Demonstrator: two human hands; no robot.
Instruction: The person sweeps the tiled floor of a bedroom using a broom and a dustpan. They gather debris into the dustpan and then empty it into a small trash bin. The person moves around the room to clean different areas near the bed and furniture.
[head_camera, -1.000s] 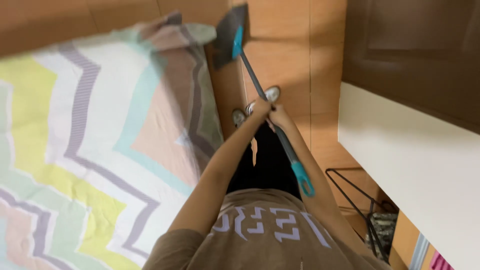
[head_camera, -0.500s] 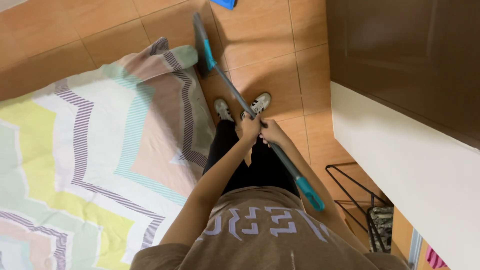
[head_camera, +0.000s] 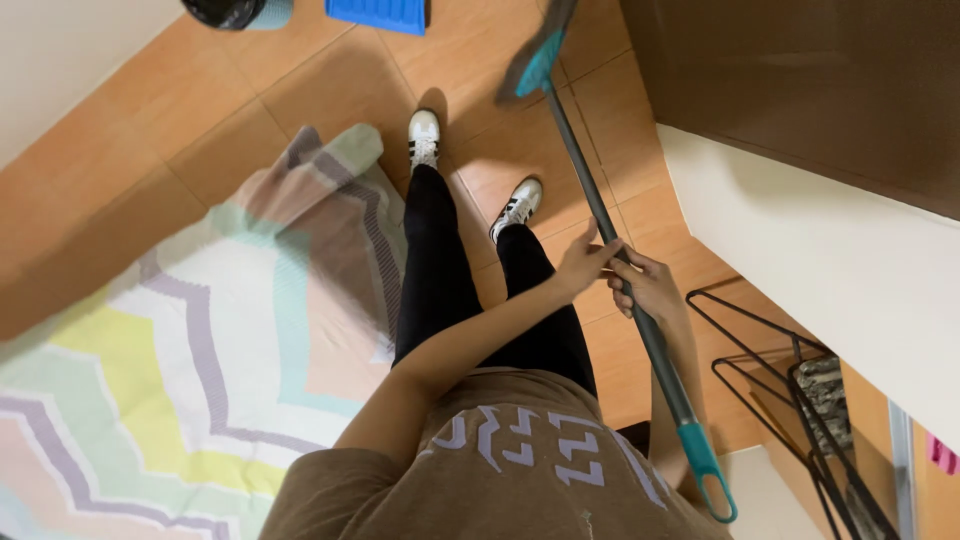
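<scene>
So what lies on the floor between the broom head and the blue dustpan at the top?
In the head view, only bare orange floor tile lies between the broom head and the blue dustpan.

Home bedroom: zigzag-patterned bedspread (head_camera: 180, 350) lying over bed, orange tiled floor (head_camera: 470, 90) showing, dark wooden wardrobe (head_camera: 800, 90) standing beside wire rack (head_camera: 790, 400).
</scene>
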